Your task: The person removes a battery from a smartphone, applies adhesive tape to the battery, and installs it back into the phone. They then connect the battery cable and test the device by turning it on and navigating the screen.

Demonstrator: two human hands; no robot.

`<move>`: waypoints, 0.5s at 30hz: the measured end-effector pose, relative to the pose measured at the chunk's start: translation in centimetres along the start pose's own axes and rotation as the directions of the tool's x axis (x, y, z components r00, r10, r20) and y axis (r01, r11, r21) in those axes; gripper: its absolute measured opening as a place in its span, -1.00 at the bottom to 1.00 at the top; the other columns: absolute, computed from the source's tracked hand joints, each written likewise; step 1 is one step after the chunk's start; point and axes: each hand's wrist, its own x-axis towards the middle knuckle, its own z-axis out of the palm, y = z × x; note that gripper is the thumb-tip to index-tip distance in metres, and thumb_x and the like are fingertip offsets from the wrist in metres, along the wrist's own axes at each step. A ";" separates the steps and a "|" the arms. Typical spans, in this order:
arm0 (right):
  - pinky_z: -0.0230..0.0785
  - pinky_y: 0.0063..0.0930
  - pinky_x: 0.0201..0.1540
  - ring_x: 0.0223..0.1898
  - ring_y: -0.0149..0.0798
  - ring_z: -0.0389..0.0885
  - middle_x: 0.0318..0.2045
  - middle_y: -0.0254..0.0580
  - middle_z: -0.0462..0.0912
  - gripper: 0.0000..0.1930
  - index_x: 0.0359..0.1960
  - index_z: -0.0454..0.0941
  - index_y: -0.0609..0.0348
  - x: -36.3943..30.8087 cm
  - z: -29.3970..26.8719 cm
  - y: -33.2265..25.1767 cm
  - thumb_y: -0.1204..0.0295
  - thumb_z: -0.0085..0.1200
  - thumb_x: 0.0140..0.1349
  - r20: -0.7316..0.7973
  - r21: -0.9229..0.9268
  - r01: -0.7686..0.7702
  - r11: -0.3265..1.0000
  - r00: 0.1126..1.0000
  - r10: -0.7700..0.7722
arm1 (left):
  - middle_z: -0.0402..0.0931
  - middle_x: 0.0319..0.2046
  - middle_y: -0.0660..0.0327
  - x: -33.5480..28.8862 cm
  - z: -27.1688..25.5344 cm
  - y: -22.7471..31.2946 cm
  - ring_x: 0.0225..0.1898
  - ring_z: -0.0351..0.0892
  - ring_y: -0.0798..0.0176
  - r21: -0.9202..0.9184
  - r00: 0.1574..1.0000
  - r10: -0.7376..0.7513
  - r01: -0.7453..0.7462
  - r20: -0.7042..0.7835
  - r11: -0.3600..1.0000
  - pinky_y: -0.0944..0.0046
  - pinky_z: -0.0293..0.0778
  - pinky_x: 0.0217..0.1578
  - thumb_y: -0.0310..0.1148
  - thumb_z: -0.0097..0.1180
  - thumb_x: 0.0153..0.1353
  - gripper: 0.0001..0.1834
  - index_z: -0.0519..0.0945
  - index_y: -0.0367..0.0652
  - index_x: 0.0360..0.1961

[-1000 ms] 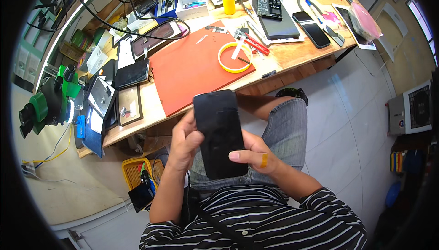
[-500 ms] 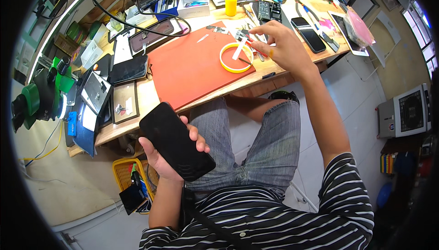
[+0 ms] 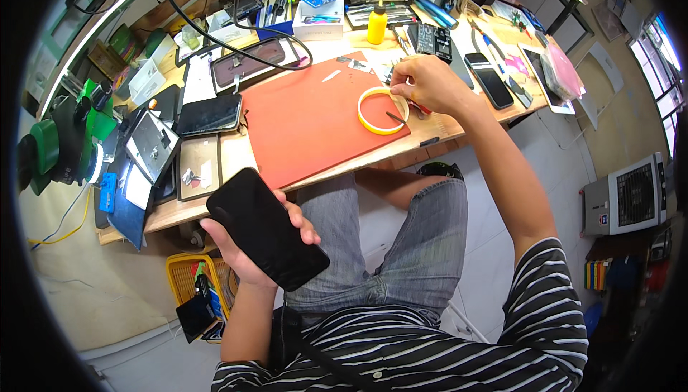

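Clearly, in the head view, the left hand (image 3: 246, 264) cradles a black, glossy, slab-shaped phone (image 3: 266, 227) before the grey denim shorts (image 3: 423, 234), its grip closed around both long edges, likely to keep the dark face upward and steady. The right hand's (image 3: 433, 85) fingertips meet at a yellow-and-white tape ring (image 3: 378, 130) on the flat orange mat (image 3: 308, 120), which probably shields the wooden counter (image 3: 236, 159); whether they pinch it, I cannot tell.

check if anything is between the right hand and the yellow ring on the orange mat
Nothing visible stands between them: the right hand overlaps the upper right edge of the yellow ring in this view, though whether they touch cannot be told.
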 end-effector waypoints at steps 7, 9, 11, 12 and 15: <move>0.49 -0.27 -0.26 -0.42 -0.11 0.69 -0.44 -0.02 0.73 -0.83 -0.30 0.73 0.28 6.5 -1.1 -2.3 0.40 0.29 0.19 -0.308 -0.041 0.104 0.994 0.945 -0.112 | 0.53 -0.22 -0.01 6.4 -1.8 2.8 -0.26 0.57 -0.05 -0.032 0.999 0.041 -0.041 0.006 0.999 -0.11 0.54 -0.16 0.76 -0.34 0.04 0.20 0.43 -0.24 0.17; 0.55 -0.09 -0.19 -0.32 0.11 0.71 -0.41 0.08 0.72 -0.83 -0.37 0.72 0.25 10.3 -0.8 -2.7 0.38 0.21 0.19 -0.360 -0.144 0.141 0.979 0.915 -0.185 | 0.52 -0.20 0.04 8.2 -2.7 3.1 -0.23 0.53 -0.02 -0.050 0.999 0.037 -0.037 0.006 0.998 -0.07 0.49 -0.13 0.73 -0.31 0.09 0.15 0.44 -0.23 0.15; 0.54 -0.06 -0.16 -0.30 0.12 0.72 -0.38 0.11 0.72 -0.80 -0.32 0.73 0.25 14.4 0.0 -2.2 0.36 0.17 0.23 -0.362 -0.249 0.067 0.966 0.919 -0.157 | 0.52 -0.21 0.05 10.1 -3.0 3.4 -0.24 0.52 -0.02 -0.072 0.999 0.030 -0.031 -0.014 0.997 -0.06 0.47 -0.12 0.72 -0.30 0.10 0.14 0.44 -0.23 0.15; 0.52 -0.05 -0.15 -0.30 0.13 0.72 -0.36 0.12 0.73 -0.77 -0.27 0.74 0.25 15.9 0.2 -2.1 0.34 0.15 0.26 -0.326 -0.293 -0.015 0.956 0.941 -0.085 | 0.52 -0.21 0.05 10.8 -3.2 3.3 -0.25 0.52 -0.01 -0.087 1.000 0.018 -0.020 -0.025 0.996 -0.06 0.46 -0.12 0.71 -0.30 0.10 0.13 0.44 -0.23 0.15; 0.55 -0.04 -0.08 -0.26 0.19 0.71 -0.35 0.20 0.72 -0.75 -0.25 0.74 0.25 19.0 1.2 -0.1 0.33 0.11 0.30 -0.277 -0.293 -0.013 0.956 0.958 -0.071 | 0.53 -0.20 0.04 11.3 -2.7 3.1 -0.22 0.54 -0.03 -0.087 0.999 -0.019 0.015 -0.047 0.996 -0.08 0.47 -0.10 0.71 -0.30 0.11 0.12 0.45 -0.23 0.13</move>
